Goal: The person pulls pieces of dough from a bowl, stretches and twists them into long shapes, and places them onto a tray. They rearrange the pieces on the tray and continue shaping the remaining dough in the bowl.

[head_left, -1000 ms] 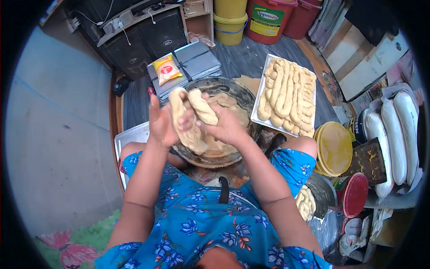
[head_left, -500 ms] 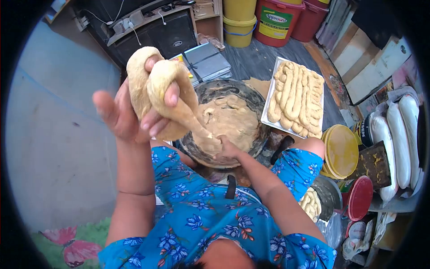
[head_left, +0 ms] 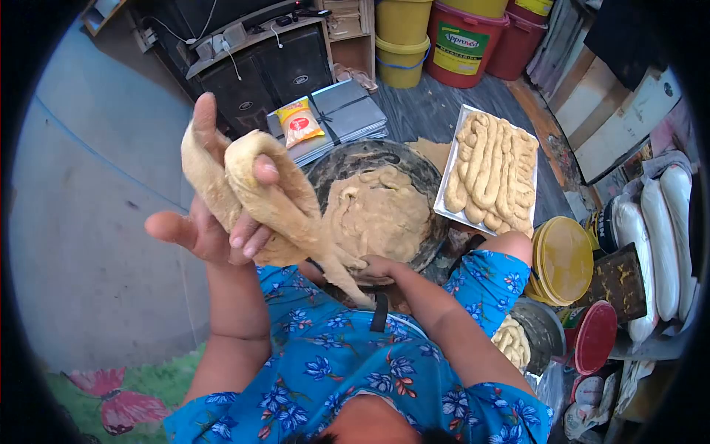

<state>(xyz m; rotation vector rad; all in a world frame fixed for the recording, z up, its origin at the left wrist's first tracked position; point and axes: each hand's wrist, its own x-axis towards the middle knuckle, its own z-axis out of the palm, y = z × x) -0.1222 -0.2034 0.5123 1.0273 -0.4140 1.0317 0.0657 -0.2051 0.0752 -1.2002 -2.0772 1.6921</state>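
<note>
My left hand [head_left: 218, 214] is raised on the left, palm turned up and thumb stuck out. Loops of pale dough rope [head_left: 262, 177] hang around its fingers, and some fingers poke through between them. From these loops a strand slants down right to my right hand [head_left: 379, 268], whose fingers are closed on it. A tail of the strand dangles past that hand over my lap. Behind lies a large dark basin [head_left: 347, 152] with a mass of soft dough [head_left: 381, 211] in it. To its right, a white tray [head_left: 442, 198] carries several twisted dough ropes [head_left: 492, 166].
A yellow packet [head_left: 299, 122] rests on stacked grey trays [head_left: 347, 111] behind the basin. Yellow [head_left: 403, 55] and red buckets [head_left: 462, 44] stand at the back. On the right are a yellow-lidded bucket [head_left: 566, 259], a red lid [head_left: 595, 337] and a bowl [head_left: 543, 333] holding dough pieces.
The dough loops on my left hand have opened out and stretched, and its index finger now points up. My right hand has come slightly lower, and a tail of dough now hangs below it.
</note>
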